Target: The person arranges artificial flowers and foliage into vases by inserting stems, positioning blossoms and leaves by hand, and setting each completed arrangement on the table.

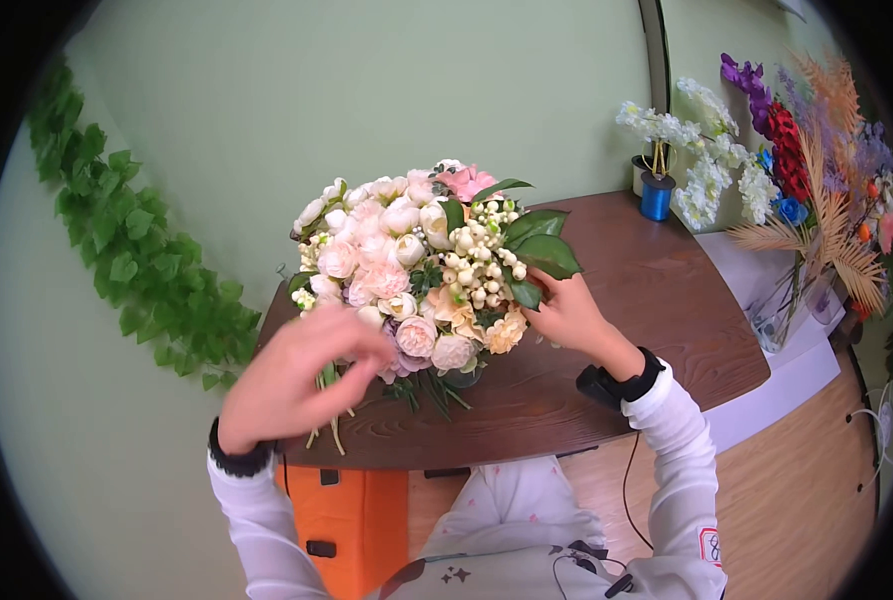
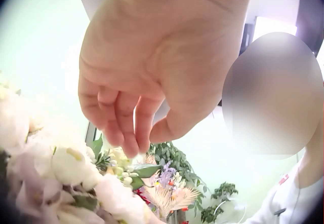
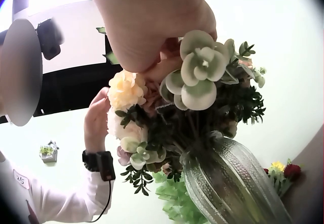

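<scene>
A full bouquet of artificial flowers [image 1: 386, 250] stands on the dark wooden table, with pale pink peonies, cream buds, white berries [image 1: 478, 262] and broad green leaves [image 1: 544, 248]. In the right wrist view its stems run down into a ribbed clear glass vase [image 3: 223, 173]. My left hand [image 1: 306, 365], blurred in the head view, is over the bouquet's front left; its fingers [image 2: 129, 127] droop loosely and hold nothing. At the bouquet's right edge my right hand [image 1: 574, 318] grips in among the leaves and blooms, its fingertips partly hidden behind a pale green succulent [image 3: 200, 72].
Loose stems [image 1: 336, 432] stick out at the table's front left. A blue ribbon spool [image 1: 656, 198] stands at the back right of the table [image 1: 666, 300]. Glass vases [image 1: 781, 318] with colourful flowers are on a white stand to the right. Green ivy [image 1: 136, 250] hangs along the left wall.
</scene>
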{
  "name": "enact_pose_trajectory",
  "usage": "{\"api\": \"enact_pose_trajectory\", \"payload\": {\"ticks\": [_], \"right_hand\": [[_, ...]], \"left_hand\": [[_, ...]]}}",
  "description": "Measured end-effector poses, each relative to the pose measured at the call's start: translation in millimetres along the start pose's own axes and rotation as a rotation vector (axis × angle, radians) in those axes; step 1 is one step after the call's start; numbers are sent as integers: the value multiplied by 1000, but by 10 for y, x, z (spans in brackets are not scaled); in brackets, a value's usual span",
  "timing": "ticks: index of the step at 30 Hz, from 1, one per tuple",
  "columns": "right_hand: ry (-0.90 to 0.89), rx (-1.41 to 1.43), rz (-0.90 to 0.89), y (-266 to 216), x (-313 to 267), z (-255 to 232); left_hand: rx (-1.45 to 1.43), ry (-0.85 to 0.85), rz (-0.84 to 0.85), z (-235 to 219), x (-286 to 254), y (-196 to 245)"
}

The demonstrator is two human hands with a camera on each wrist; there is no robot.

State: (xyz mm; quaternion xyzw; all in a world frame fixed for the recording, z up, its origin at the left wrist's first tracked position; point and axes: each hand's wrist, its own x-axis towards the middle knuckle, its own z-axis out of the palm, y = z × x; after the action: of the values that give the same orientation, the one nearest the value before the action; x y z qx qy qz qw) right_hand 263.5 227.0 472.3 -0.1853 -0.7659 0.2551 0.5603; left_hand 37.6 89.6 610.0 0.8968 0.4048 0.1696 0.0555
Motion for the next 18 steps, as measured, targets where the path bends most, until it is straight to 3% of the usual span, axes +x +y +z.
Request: {"api": "enact_pose_trajectory", "payload": {"ticks": [2, 4, 6, 8, 10, 13, 15, 18], "right_hand": [[-9, -162, -178, 53, -23, -1], [6, -159, -132, 56, -46, 17], [23, -160, -90, 19, -57, 37], [143, -197, -168, -28, -67, 78], [135, -206, -195, 14, -105, 96], [73, -182, -122, 58, -164, 113], [215, -380, -330, 175, -180, 171], [275, -338, -223, 173, -278, 230]], "left_hand": [[144, 127, 119, -23, 331, -44], [173, 177, 173, 9, 605, -209], [277, 117, 246, 33, 791, -353], [262, 67, 237, 25, 879, -402], [183, -62, 171, 13, 931, -424], [226, 15, 265, 63, 910, -502], [262, 36, 242, 74, 867, -519], [287, 63, 211, 86, 819, -549]]}}
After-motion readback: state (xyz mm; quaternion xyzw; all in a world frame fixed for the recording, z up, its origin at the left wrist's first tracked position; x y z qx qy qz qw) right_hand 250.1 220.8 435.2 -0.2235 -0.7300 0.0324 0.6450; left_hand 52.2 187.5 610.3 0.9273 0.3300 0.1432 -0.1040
